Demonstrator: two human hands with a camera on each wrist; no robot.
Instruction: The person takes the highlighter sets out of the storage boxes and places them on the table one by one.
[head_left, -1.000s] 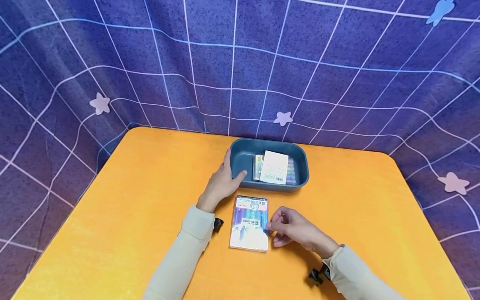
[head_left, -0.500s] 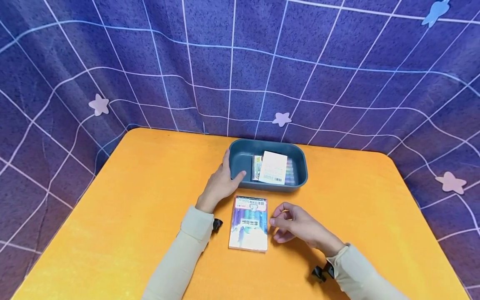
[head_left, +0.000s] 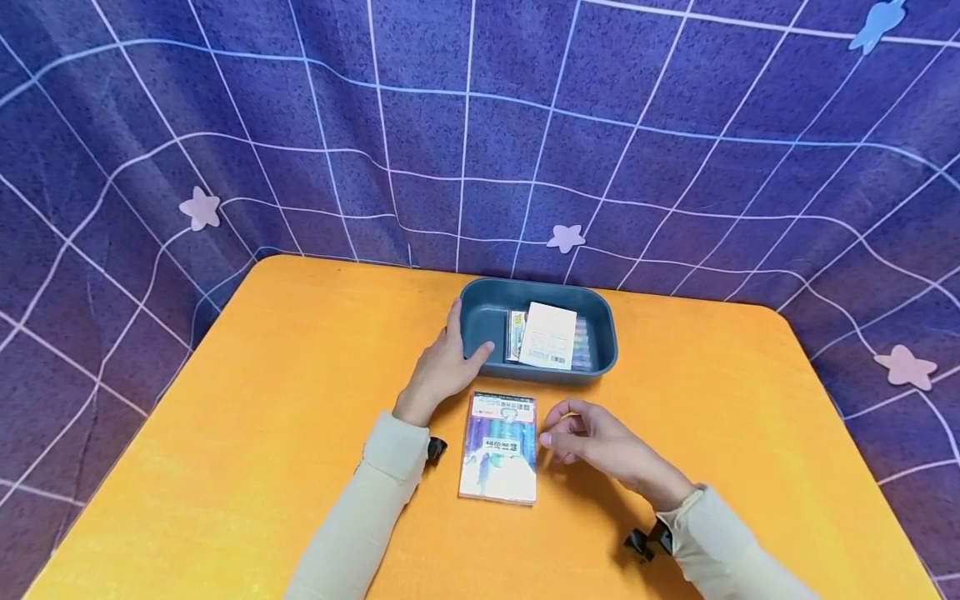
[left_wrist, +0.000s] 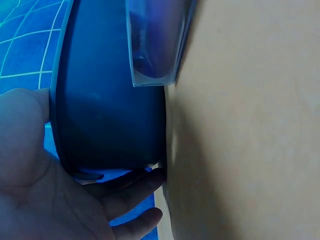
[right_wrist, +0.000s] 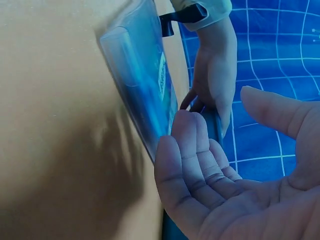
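My left hand (head_left: 438, 367) holds the near left corner of a dark blue plastic bin (head_left: 536, 375). Its thumb hooks over the rim and the fingers lie along the outer end, as the left wrist view shows of the bin (left_wrist: 110, 120). In front of the bin, flat on the table, lies a clear plastic pack (head_left: 498, 458) of blue and purple pen-like sticks, its print upside down to me. My right hand (head_left: 592, 446) is just right of this pack, fingers loosely bent. In the right wrist view the palm is bare and the fingertips are beside the pack (right_wrist: 140, 85).
Inside the bin's right half, a white printed packet (head_left: 549, 337) lies over a small colourful packet (head_left: 514, 333) and a pack of pastel striped sticks (head_left: 582, 346). The table (head_left: 315, 375) has an orange top. A blue grid-patterned curtain (head_left: 450, 133) hangs behind it.
My right hand has drawn slightly away from the pack's right edge, and its lower fingers have tucked in. The left hand, bin and pack stay in place.
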